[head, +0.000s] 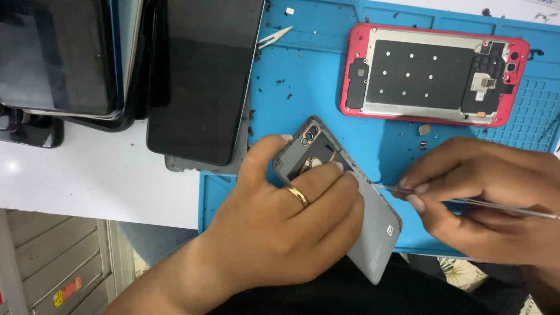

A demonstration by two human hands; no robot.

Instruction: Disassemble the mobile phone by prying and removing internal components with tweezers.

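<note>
While my left hand [291, 224] lies flat over the grey phone back cover [373, 233], fingers pressed together along its upper edge, the cover sits at the lower middle of the blue work mat [303, 87]. My right hand [490, 198] pinches thin metal tweezers [501, 204], tip touching the cover's right edge. I judge the cover light, thin, springy and easy to crack; best held by its rims, clear of the camera opening [310, 135]. At one o'clock lies an opened red phone [434, 74]; at eleven o'clock a stack of dark phones [201, 76]. Loose small parts [424, 130] sit just above my right hand, and another pair of tweezers [274, 37] lies at twelve.
</note>
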